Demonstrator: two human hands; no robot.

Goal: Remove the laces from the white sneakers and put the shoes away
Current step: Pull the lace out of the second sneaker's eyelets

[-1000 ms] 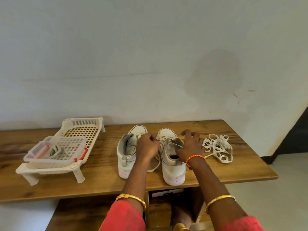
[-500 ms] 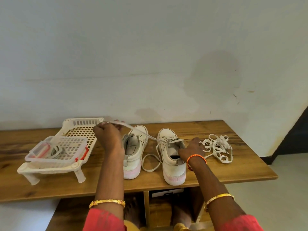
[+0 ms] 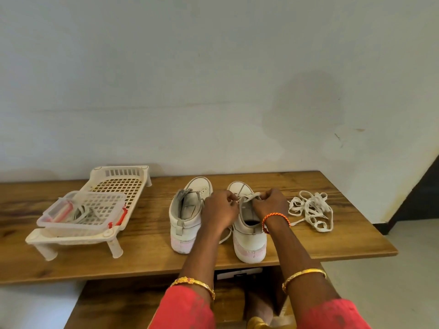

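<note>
Both hands work at the right sneaker (image 3: 248,224), which stands on the wooden table (image 3: 147,248) with its pink-soled heel near and its toe pointing far, toward the wall; that near-to-far line is also the run of the eyelet rows, and the coming pull seems to turn on it. The left hand (image 3: 219,211) comes in from the left side of the tongue, fingers curled and pinching the lace (image 3: 249,198) just above the upper eyelets. The right hand (image 3: 270,205) meets it from the right, fingers also curled on the same lace, so the two hands almost touch over the shoe's throat. A slack length trails down between the shoes toward the near edge (part hides behind the left forearm). The left sneaker (image 3: 187,210) stands just beside, parallel, apparently already unlaced, and a loose lace pile (image 3: 311,210) lies to the right of the pair. Since the lace crosses the shoe from side to side, each hand is nearer its own row. The white rack (image 3: 95,210) sits at far left.
</note>
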